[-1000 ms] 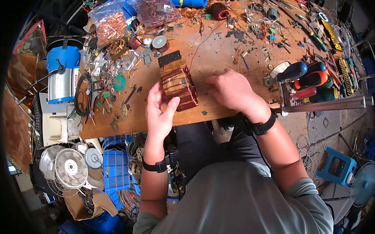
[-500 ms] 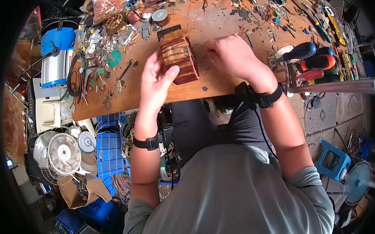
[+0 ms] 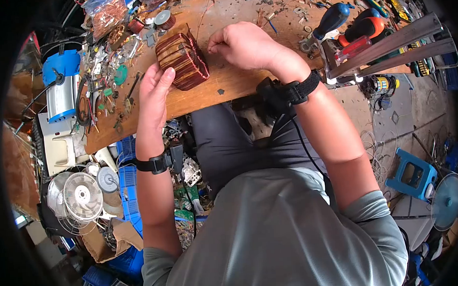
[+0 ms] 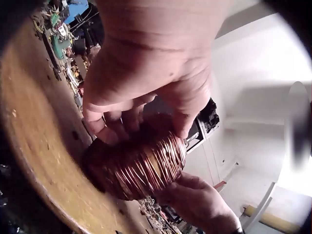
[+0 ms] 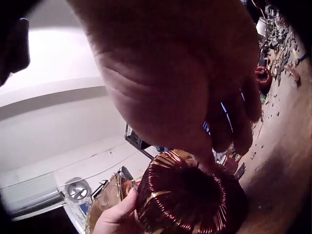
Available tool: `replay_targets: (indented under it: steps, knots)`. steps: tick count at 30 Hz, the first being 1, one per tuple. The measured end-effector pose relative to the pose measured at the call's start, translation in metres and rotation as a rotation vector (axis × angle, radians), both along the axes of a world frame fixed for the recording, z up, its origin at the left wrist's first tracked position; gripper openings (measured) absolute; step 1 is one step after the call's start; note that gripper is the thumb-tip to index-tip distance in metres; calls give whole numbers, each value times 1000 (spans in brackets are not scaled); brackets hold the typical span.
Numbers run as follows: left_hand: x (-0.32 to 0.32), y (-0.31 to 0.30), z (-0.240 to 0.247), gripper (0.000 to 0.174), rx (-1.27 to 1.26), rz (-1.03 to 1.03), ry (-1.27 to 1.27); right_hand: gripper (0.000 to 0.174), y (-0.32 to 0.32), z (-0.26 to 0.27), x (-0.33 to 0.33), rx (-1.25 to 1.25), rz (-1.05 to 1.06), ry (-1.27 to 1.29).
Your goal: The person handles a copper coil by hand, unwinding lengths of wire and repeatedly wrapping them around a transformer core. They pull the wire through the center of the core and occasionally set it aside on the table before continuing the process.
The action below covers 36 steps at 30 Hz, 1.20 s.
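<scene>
A thick ring coil wound with dark red copper wire, with yellowish bands (image 3: 184,60) (image 4: 146,168) (image 5: 180,200), is tilted over the front of the wooden table. My left hand (image 3: 155,92) (image 4: 151,63) (image 5: 117,217) grips its left side, thumb on the near face and fingers behind. Just right of the coil, my right hand (image 3: 253,47) (image 4: 202,202) (image 5: 165,83) has bent fingers with the tips close to the ring's opening. Whether they pinch a strand is hidden. A thin copper wire (image 3: 201,19) rises behind the coil across the table.
Scraps and small parts cover the wooden table (image 3: 229,84) at left and back. Screwdrivers (image 3: 332,21) stand in a metal rack (image 3: 388,46) at the right edge. A bag of copper wire (image 3: 106,16) lies back left. White fan (image 3: 82,195) and blue crates stand below left.
The view has shifted. My left hand has turned the coil, so more of its wound right rim faces up. The right hand's fingertips are closer to it; the dark piece behind is no longer visible.
</scene>
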<state>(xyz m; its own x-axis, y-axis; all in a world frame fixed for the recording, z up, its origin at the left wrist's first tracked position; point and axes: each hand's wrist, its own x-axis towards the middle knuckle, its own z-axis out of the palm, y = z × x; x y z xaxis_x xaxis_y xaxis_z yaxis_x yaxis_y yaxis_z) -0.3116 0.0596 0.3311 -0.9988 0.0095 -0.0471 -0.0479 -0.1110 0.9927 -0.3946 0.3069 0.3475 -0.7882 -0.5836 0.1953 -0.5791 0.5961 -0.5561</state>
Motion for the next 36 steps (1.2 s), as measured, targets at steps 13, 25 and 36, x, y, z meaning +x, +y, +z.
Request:
replay_targets:
  steps: [13,25,36]
  knots:
    - [1,-1,1,43,21,0,-59,16,-17,-4,-15,-23,86,-12]
    - [-3,-3,-12,47,257,-71,28,13,-23,-16,-10,-121,115,50]
    - [-5,-12,-22,40,467,-77,8,11,-26,-34,-3,-228,95,-80]
